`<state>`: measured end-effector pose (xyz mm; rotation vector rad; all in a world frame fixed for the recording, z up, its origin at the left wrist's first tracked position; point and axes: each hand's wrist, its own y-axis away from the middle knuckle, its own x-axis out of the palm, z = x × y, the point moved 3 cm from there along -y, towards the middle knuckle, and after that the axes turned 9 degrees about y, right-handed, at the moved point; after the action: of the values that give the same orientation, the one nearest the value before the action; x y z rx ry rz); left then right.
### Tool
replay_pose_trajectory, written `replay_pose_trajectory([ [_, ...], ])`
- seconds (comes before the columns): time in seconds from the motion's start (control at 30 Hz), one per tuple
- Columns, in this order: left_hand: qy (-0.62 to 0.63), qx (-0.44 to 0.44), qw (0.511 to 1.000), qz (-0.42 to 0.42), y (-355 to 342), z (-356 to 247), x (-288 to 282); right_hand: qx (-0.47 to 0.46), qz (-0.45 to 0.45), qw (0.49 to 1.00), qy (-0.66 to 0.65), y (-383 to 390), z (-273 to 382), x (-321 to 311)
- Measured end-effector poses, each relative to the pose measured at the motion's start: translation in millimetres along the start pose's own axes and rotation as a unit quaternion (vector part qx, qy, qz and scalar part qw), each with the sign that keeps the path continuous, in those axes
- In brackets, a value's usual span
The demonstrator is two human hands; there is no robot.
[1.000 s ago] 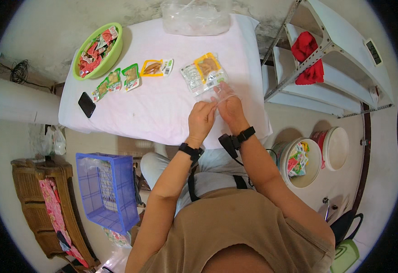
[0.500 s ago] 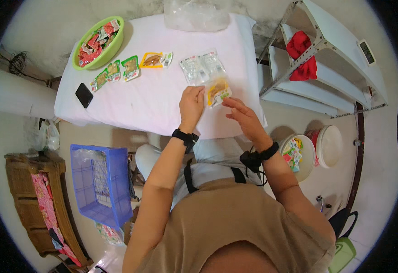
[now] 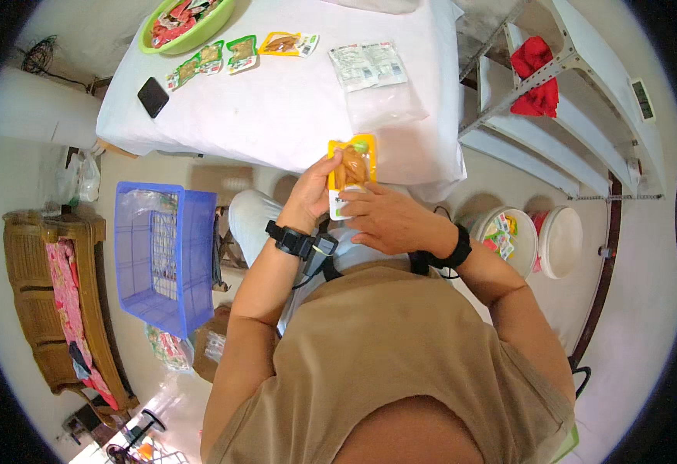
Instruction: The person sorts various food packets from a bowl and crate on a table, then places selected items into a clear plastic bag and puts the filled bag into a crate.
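Observation:
Just in front of the table's near edge, my left hand (image 3: 311, 192) grips a yellow-edged snack packet (image 3: 354, 161) by its left side. Brown food shows through the packet's clear window, and its white end points toward me. My right hand (image 3: 391, 220) lies with stretched fingers across that white lower end, its thumb hidden. Beyond the hands, a clear plastic bag (image 3: 385, 107) lies flat on the table, with silvery-white printed packets (image 3: 367, 65) at its far end.
On the white-covered table (image 3: 261, 116) are a green basin (image 3: 226, 17) of red packets, several green packets (image 3: 242, 52), another yellow packet (image 3: 280, 44) and a phone (image 3: 153, 97). A blue crate (image 3: 195, 263) stands left, white buckets (image 3: 516, 259) and a metal shelf (image 3: 501, 131) right.
The yellow-edged packet has come off the clear bag and toward me, over the table's near edge, in my left hand. My right hand has moved in to the packet's lower end. The view has shifted.

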<state>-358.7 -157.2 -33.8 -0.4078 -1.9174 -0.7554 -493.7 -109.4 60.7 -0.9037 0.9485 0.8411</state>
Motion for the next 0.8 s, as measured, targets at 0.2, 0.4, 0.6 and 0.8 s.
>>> replay_pose_trajectory([
  [0.2,0.011,0.169,0.983,-0.071,2.7,-8.1,21.9,0.370,-0.257,0.877,-0.167,24.3,-49.3,3.1],
  [0.4,-0.015,0.217,0.975,-0.055,-8.8,-3.7,38.4,0.390,-0.187,0.731,-0.528,30.1,-86.2,59.9],
  [0.6,-0.110,0.215,0.968,-0.067,-25.1,-10.0,46.0,0.403,-0.219,0.730,-0.507,47.4,-86.2,44.6],
  [0.8,-0.122,0.168,0.976,-0.061,-69.0,7.7,50.8,0.424,-0.427,0.449,-0.661,84.2,-85.9,59.1],
])
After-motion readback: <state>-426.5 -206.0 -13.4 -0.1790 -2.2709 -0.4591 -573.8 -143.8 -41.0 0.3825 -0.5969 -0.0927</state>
